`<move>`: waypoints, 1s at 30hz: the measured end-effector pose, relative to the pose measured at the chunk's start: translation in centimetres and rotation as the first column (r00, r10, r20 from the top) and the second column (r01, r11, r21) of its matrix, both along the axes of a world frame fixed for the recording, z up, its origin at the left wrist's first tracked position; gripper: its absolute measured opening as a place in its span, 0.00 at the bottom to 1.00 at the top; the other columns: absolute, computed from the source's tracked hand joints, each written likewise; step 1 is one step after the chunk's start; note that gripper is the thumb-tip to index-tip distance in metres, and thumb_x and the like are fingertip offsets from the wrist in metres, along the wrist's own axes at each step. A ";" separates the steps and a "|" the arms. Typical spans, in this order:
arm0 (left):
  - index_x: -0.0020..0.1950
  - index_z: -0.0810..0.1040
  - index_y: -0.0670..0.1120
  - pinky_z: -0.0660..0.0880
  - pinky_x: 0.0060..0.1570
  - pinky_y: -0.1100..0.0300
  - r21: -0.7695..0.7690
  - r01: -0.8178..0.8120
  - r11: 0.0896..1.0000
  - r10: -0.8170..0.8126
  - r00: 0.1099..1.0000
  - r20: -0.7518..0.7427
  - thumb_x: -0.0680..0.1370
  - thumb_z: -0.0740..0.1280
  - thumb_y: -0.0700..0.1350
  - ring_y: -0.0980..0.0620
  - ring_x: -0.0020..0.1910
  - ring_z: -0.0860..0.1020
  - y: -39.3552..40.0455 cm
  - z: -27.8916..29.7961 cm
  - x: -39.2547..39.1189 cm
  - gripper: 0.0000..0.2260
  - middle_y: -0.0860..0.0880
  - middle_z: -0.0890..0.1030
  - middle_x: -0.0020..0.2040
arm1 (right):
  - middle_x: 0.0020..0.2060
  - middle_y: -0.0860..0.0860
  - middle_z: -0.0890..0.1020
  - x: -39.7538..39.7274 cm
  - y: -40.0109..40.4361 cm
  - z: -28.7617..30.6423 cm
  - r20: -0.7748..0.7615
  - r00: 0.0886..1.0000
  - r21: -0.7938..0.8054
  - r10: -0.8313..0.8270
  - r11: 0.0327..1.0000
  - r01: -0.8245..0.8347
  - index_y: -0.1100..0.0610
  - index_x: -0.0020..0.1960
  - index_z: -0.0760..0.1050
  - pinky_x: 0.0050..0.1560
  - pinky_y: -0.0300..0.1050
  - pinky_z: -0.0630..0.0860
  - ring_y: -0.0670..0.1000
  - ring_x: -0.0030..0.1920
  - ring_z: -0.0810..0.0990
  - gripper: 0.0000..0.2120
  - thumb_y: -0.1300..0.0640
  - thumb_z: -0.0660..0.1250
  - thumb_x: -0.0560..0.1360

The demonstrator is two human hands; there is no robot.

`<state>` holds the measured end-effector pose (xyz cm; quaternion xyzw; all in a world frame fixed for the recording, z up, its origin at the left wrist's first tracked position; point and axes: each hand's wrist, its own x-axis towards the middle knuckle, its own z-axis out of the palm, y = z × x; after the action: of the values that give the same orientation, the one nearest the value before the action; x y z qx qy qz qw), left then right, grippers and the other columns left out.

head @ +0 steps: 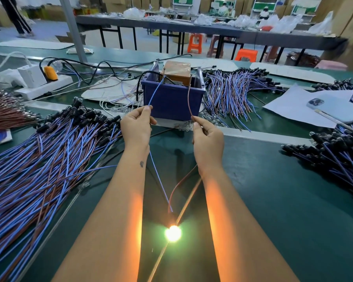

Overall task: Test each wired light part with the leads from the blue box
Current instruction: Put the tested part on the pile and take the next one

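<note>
**Lamp lit between the forearms, both leads pinched at the blue box**

Green matting covers the long workbench (273, 200), with a factory floor of tables and orange stools blurred behind it. I see the blue box (172, 100) standing at the far side of the bench, straight ahead of both hands. From it a blue lead (155, 91) drops to my left hand (136, 127), which pinches it against the part's blue wire (159, 180). A brown lead (189, 98) drops to my right hand (207, 139), which pinches it with the part's brown wire (181, 181).

Both wires run back toward me and meet at the lit lamp (173, 233), glowing orange near the bench's near edge, midway between the forearms. The part's long axis lies front to back, equally near either hand.

Wires look thin, limp and plastic-sheathed; the box is rigid moulded plastic. A big pile of wired parts (39, 159) lies along the left edge, another pile (334, 153) by the right edge. I judge this part passes; setting it aside comes next.
</note>
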<state>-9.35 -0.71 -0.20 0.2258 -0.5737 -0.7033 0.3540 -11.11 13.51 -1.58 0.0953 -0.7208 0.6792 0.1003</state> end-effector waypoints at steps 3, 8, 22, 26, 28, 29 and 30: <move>0.45 0.81 0.46 0.62 0.26 0.65 0.004 0.005 1.000 -0.005 1.000 0.004 0.80 0.64 0.42 0.58 0.22 0.65 -0.1 -0.1 0.0 0.08 0.51 0.75 0.26 | 0.34 0.42 0.76 0.0 0.0 0.0 0.003 1.000 -0.005 0.009 1.000 -0.009 0.53 0.59 0.81 0.42 0.41 0.71 0.43 0.35 0.73 0.12 0.59 0.62 0.80; 0.46 0.82 0.45 0.63 0.26 0.65 -0.008 -0.010 1.000 0.010 1.000 0.011 0.80 0.64 0.43 0.58 0.21 0.65 -0.1 -0.2 -0.1 0.07 0.54 0.75 0.24 | 0.32 0.41 0.75 0.0 0.0 0.0 0.006 1.000 -0.011 -0.003 1.000 0.003 0.53 0.58 0.81 0.41 0.40 0.71 0.43 0.33 0.72 0.11 0.60 0.62 0.80; 0.48 0.81 0.44 0.65 0.27 0.66 -0.020 0.004 1.000 -0.004 1.000 0.001 0.81 0.64 0.43 0.60 0.22 0.68 0.0 -0.2 0.0 0.07 0.51 0.75 0.27 | 0.34 0.45 0.77 -0.2 0.0 -0.1 0.020 1.000 -0.002 -0.013 1.000 0.013 0.54 0.58 0.81 0.39 0.36 0.70 0.43 0.34 0.72 0.12 0.60 0.62 0.80; 0.48 0.80 0.46 0.68 0.29 0.67 -0.061 0.175 0.983 -0.176 0.984 -0.026 0.82 0.61 0.41 0.60 0.25 0.71 1.2 0.1 -0.1 0.08 0.52 0.76 0.28 | 0.33 0.41 0.75 0.2 -0.3 0.2 -0.026 0.993 -0.014 -0.118 0.993 0.118 0.52 0.50 0.77 0.33 0.28 0.66 0.37 0.30 0.72 0.09 0.59 0.59 0.81; 0.48 0.80 0.46 0.73 0.32 0.66 -0.067 0.289 0.955 -0.292 0.955 -0.045 0.82 0.60 0.39 0.59 0.28 0.74 2.4 0.2 -0.1 0.09 0.52 0.79 0.31 | 0.34 0.42 0.74 0.6 -0.5 0.6 -0.042 0.989 -0.081 -0.142 0.987 0.138 0.51 0.46 0.73 0.34 0.27 0.67 0.34 0.32 0.72 0.08 0.60 0.58 0.80; 0.49 0.80 0.46 0.75 0.35 0.66 -0.057 0.343 0.938 -0.346 0.936 -0.062 0.82 0.60 0.39 0.58 0.32 0.77 3.0 0.2 -0.1 0.09 0.52 0.81 0.33 | 0.34 0.42 0.74 0.8 -0.7 0.7 -0.058 0.989 -0.103 -0.136 0.986 0.130 0.51 0.44 0.71 0.35 0.27 0.67 0.33 0.32 0.72 0.08 0.61 0.59 0.80; 0.49 0.80 0.45 0.77 0.39 0.64 -0.037 0.395 0.918 -0.397 0.914 -0.083 0.82 0.60 0.38 0.56 0.36 0.79 3.6 0.2 -0.2 0.10 0.51 0.83 0.37 | 0.34 0.42 0.74 1.0 -0.8 0.8 -0.075 0.990 -0.106 -0.120 0.988 0.112 0.51 0.43 0.69 0.36 0.27 0.67 0.33 0.32 0.72 0.09 0.62 0.60 0.80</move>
<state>-9.56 2.85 -0.02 0.0701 -0.5979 -0.7642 0.2315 -10.14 12.70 -0.76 0.0755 -0.6849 0.7036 0.1736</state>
